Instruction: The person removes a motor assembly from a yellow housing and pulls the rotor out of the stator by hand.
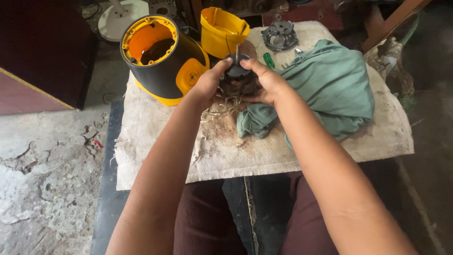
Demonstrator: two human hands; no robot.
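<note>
both hands (238,82) grip round dark metal motor (237,75) | rough burlap (226,151) | crumpled green cloth (330,87)

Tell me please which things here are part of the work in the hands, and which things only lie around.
In the work:
- dark motor part with a metal shaft, held by the left hand and right hand
- loose wires under it

Lying around:
- black and yellow housing
- yellow cup-shaped piece
- green cloth
- green-handled screwdriver
- grey round part
</note>
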